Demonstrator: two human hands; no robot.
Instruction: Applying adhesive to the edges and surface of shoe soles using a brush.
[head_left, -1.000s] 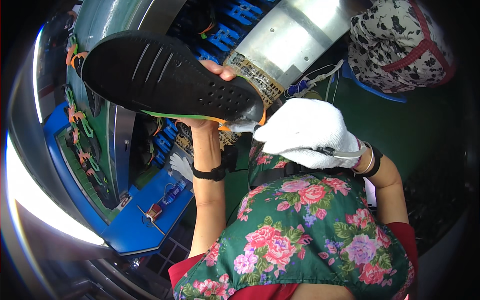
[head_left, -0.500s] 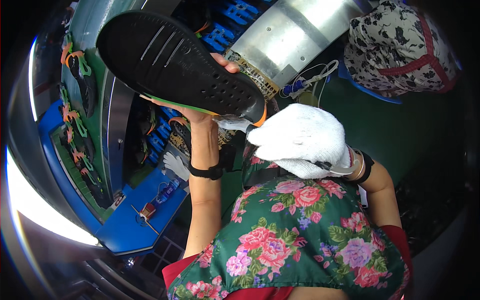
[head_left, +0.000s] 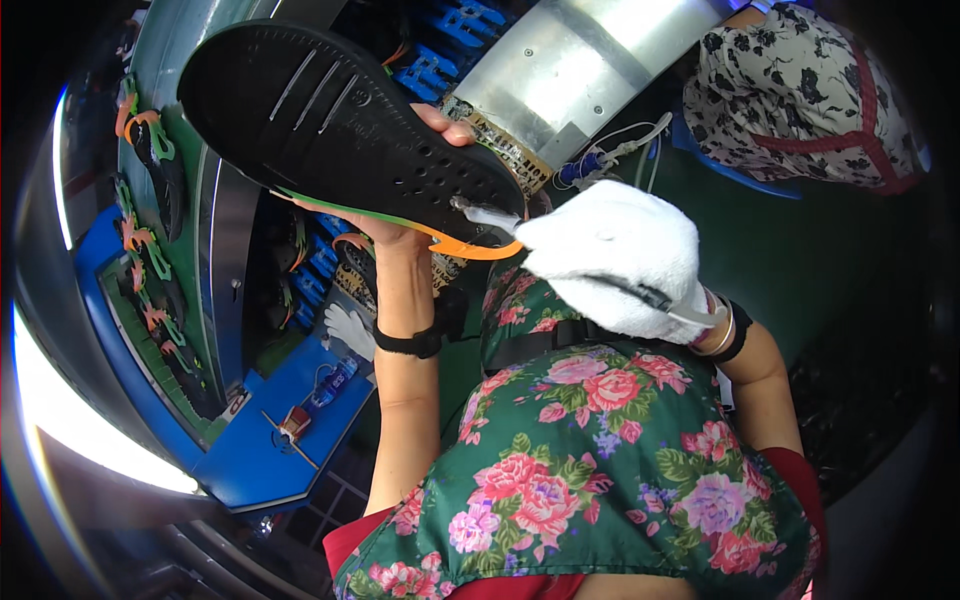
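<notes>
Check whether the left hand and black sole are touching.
Touching: in the head view, the left hand holds the black sole, fingers curled over its edge.

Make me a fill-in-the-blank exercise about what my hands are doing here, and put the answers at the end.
1. The left hand holds a black sole with ____ long pale stripes on its broader end.
2. The right hand wears a ____ glove.
3. The sole's lower edge nearest the brush-like tool is coloured ____.
4. The bottle is on a bench coloured ____.

Missing words: three; white; orange; blue.
</notes>
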